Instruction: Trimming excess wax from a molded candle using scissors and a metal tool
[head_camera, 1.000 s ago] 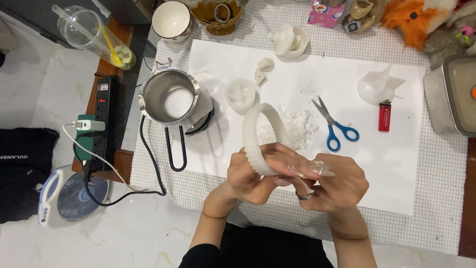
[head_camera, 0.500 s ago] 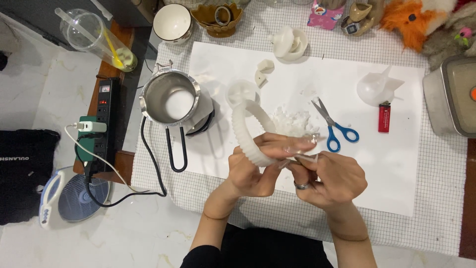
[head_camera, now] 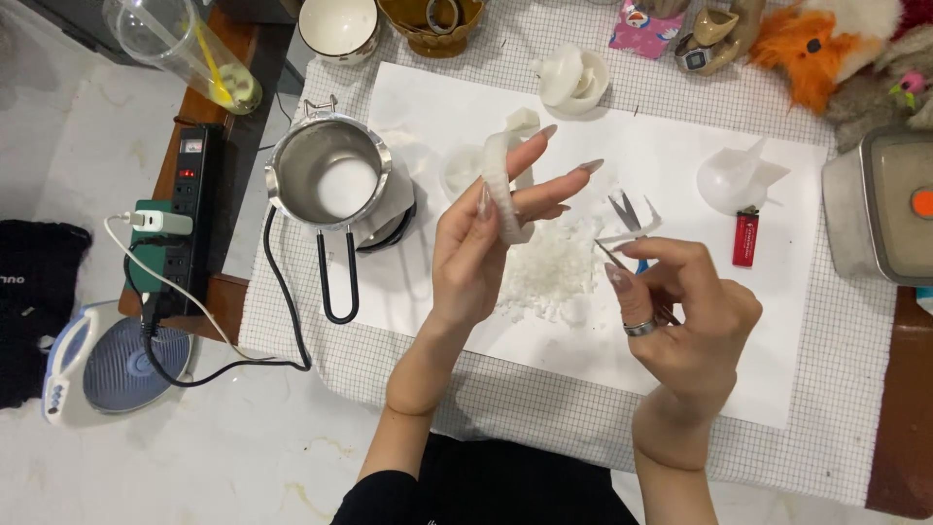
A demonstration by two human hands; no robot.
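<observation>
Apart now, left hand [head_camera: 481, 258] lifts its grip on the ribbed white band [head_camera: 501, 190], right hand [head_camera: 695, 311] pinching a thin stick [head_camera: 612, 257].

The left hand [head_camera: 486, 248] holds a white ribbed silicone mould [head_camera: 501, 185] upright between thumb and fingers, above a white sheet of paper [head_camera: 457, 107] spread on a checked tablecloth [head_camera: 855, 389]. The right hand [head_camera: 685, 311], wearing a ring, pinches a thin stick [head_camera: 612, 256] just beside a heap of white wax flakes [head_camera: 549, 272]. Blue-handled scissors [head_camera: 627, 212] lie partly behind its fingers. A steel melting pot [head_camera: 330, 180] with a black loop handle stands to the left. A red lighter [head_camera: 745, 238] lies just below a white funnel-shaped mould [head_camera: 739, 177] on the right.
</observation>
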